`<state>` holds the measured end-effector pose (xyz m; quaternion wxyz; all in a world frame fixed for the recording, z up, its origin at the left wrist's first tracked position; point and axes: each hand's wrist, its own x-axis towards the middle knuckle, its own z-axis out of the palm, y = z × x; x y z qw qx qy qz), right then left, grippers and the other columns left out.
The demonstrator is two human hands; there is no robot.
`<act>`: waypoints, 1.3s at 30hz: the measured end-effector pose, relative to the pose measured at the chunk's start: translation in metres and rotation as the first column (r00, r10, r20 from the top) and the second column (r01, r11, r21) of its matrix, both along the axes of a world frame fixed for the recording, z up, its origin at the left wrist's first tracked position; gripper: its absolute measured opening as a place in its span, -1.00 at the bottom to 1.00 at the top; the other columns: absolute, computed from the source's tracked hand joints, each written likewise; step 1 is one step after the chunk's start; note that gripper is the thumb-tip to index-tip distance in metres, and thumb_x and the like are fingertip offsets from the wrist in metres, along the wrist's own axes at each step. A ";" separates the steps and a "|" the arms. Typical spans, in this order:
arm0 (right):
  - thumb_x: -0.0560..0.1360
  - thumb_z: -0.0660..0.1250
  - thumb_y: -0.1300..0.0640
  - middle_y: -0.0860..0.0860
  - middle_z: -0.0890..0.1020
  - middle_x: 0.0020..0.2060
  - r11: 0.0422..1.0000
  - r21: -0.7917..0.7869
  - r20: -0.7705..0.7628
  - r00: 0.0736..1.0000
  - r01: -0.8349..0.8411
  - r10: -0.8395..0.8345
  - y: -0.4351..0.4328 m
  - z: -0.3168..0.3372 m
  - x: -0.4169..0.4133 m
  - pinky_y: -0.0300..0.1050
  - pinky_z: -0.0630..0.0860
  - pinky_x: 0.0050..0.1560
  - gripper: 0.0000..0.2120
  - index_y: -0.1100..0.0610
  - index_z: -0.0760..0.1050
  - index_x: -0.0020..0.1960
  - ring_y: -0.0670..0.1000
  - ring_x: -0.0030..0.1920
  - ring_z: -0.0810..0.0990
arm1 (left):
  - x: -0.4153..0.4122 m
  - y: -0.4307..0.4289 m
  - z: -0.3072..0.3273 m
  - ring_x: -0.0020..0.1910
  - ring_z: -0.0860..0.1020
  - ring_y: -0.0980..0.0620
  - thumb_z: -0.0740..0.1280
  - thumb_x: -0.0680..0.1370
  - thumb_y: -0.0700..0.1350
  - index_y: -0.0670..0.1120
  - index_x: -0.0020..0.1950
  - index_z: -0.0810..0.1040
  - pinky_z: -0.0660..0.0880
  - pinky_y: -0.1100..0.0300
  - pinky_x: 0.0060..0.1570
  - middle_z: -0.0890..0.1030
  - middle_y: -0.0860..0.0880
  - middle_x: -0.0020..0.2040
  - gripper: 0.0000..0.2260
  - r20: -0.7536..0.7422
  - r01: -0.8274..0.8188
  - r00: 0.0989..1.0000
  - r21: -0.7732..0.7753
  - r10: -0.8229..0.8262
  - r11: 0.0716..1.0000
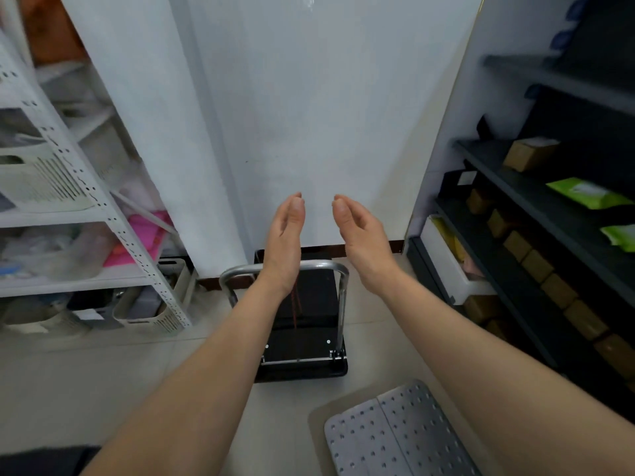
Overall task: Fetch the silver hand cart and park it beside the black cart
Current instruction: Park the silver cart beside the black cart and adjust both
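The black cart [302,359] stands on the floor against the white wall, its flat black deck pointing at the wall and its silver U-shaped handle [323,267] upright. The silver hand cart [395,431], a perforated grey metal deck, lies on the floor at the lower right, just behind and to the right of the black cart. My left hand [287,235] and my right hand [357,231] are raised above the black cart's handle, palms facing each other, fingers loosely curved, holding nothing and touching neither cart.
A white perforated metal shelf rack [113,218] with baskets and bags stands at the left. Dark shelves [536,187] with brown boxes and green packets line the right. A white wall [309,115] closes the far end; pale floor tiles lie between.
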<state>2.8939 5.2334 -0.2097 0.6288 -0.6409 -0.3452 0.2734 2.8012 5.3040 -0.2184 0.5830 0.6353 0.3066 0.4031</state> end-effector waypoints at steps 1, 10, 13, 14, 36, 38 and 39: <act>0.55 0.22 -0.14 -0.05 0.43 0.39 1.000 0.021 -0.006 1.000 -0.011 0.011 -0.008 0.007 -0.001 -0.17 0.27 0.41 -0.46 0.10 0.33 0.45 -0.18 0.32 0.37 | -0.002 -0.008 0.008 0.41 0.35 0.10 0.05 0.61 0.12 -0.09 0.46 0.33 0.22 0.34 0.31 0.40 0.00 0.42 -0.52 0.016 0.003 1.000 0.010 -0.004 1.000; 0.36 0.17 -0.31 -0.07 0.42 0.40 0.987 0.159 0.018 1.000 -0.017 0.014 -0.082 0.067 -0.018 -0.02 0.27 0.46 -0.26 0.03 0.32 0.44 -0.10 0.40 0.37 | -0.025 -0.072 0.069 0.32 0.44 0.17 0.09 0.39 0.48 0.08 0.32 0.42 0.25 0.22 0.35 0.52 0.14 0.24 -0.33 0.170 0.009 0.985 0.125 -0.030 0.992; 0.35 0.17 -0.29 -0.06 0.42 0.40 0.978 0.206 0.002 1.000 -0.016 0.016 -0.105 0.081 -0.020 -0.02 0.29 0.45 -0.26 0.05 0.33 0.44 -0.10 0.40 0.38 | -0.035 -0.092 0.082 0.29 0.46 0.20 0.11 0.17 0.62 0.12 0.27 0.45 0.25 0.22 0.30 0.53 0.14 0.25 -0.15 0.217 0.003 0.975 0.165 -0.039 0.986; 0.35 0.17 -0.29 -0.06 0.43 0.39 0.975 0.220 -0.002 1.000 -0.016 0.017 -0.112 0.085 -0.022 -0.03 0.29 0.45 -0.26 0.05 0.33 0.44 -0.10 0.40 0.38 | -0.038 -0.098 0.085 0.28 0.47 0.20 0.11 0.16 0.62 0.11 0.28 0.45 0.24 0.20 0.31 0.54 0.13 0.25 -0.13 0.230 0.004 0.972 0.174 -0.044 0.985; 0.14 0.26 -0.52 -0.07 0.46 0.37 0.933 0.348 0.099 0.993 -0.094 0.063 -0.222 0.112 -0.113 -0.05 0.32 0.43 -0.03 0.02 0.38 0.40 -0.13 0.37 0.41 | -0.120 -0.216 0.114 0.27 0.51 0.09 0.18 0.19 0.59 -0.01 0.24 0.51 0.29 0.14 0.38 0.58 0.01 0.22 -0.14 0.330 0.043 0.935 0.252 -0.128 0.967; 0.15 0.26 -0.52 -0.08 0.46 0.36 0.933 0.349 0.108 0.992 -0.093 0.058 -0.237 0.114 -0.129 -0.07 0.32 0.43 -0.04 0.02 0.38 0.40 -0.14 0.37 0.41 | -0.135 -0.230 0.116 0.27 0.51 0.09 0.18 0.20 0.58 -0.01 0.24 0.51 0.29 0.14 0.38 0.58 0.01 0.22 -0.14 0.340 0.056 0.929 0.254 -0.144 0.966; 0.16 0.25 -0.50 -0.07 0.46 0.37 0.932 0.349 0.115 0.992 -0.091 0.054 -0.245 0.115 -0.138 -0.07 0.32 0.43 -0.05 0.02 0.38 0.40 -0.13 0.37 0.41 | -0.143 -0.238 0.116 0.27 0.50 0.08 0.19 0.20 0.58 0.00 0.23 0.52 0.29 0.14 0.39 0.58 0.02 0.22 -0.16 0.350 0.061 0.924 0.258 -0.152 0.964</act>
